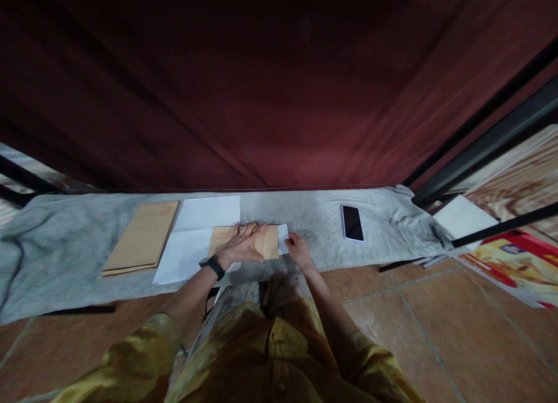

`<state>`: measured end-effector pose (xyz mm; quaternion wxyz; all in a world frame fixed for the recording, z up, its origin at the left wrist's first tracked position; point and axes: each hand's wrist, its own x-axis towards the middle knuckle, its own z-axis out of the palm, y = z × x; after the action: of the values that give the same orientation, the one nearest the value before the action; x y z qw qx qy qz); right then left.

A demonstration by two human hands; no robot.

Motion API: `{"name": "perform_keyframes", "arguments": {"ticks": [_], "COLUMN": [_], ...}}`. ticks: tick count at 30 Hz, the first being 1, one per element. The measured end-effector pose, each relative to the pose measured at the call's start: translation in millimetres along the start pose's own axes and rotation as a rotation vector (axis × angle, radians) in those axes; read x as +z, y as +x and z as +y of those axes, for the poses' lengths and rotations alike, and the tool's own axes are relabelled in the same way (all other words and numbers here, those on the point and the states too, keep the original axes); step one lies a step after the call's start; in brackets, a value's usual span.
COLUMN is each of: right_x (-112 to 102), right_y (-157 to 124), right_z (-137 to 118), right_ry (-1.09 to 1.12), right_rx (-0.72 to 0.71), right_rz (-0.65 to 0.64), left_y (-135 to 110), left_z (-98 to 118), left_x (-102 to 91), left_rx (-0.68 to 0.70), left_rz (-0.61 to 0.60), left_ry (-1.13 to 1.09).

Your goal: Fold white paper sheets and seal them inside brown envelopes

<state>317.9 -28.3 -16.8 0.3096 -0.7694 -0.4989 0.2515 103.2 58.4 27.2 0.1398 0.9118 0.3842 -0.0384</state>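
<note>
A brown paper envelope lies flat on the grey cloth, partly over white paper sheets. My left hand, with a dark band on the wrist, rests on the envelope with fingers spread. From the envelope's right end sticks out a piece of white paper; how far it reaches inside is hidden. My right hand pinches the right edge of this white paper between thumb and fingers.
A stack of brown envelopes lies left of the sheets. A phone with a dark screen is to the right. Grey cloth covers the surface, backed by a dark red curtain. Black metal bars and a red-yellow box stand right.
</note>
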Motion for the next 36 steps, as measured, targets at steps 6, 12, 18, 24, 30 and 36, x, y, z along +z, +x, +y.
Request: {"name": "perform_keyframes", "arguments": {"ticks": [6, 12, 18, 24, 30, 36], "right_x": [3.7, 2.6, 2.1, 4.2, 5.7, 6.3], "right_y": [-8.1, -8.0, -7.5, -12.9, -10.7, -6.9], "right_z": [-3.8, -5.4, -14.2, -26.5, -31.5, -31.7], "right_ry": [-0.009, -0.026, -0.064, -0.200, -0.203, -0.225], "right_rx": [0.004, 0.020, 0.048, 0.085, 0.069, 0.078], "right_rz": [0.049, -0.005, -0.023, -0.015, -0.032, -0.056], "left_y": [-2.3, -2.2, -3.6, -4.6, -5.0, -5.0], "left_z": [-0.9, -2.4, 4.7, 9.3, 9.2, 7.6], "left_x": [1.0, 2.2, -4.1, -8.2, -8.3, -5.7], "left_rx": [-0.017, -0.011, -0.022, -0.028, -0.023, -0.017], "left_rz": [-0.011, -0.022, -0.031, -0.029, -0.034, -0.017], "left_ry": [-0.027, -0.059, -0.079, -0.083, -0.079, -0.079]}}
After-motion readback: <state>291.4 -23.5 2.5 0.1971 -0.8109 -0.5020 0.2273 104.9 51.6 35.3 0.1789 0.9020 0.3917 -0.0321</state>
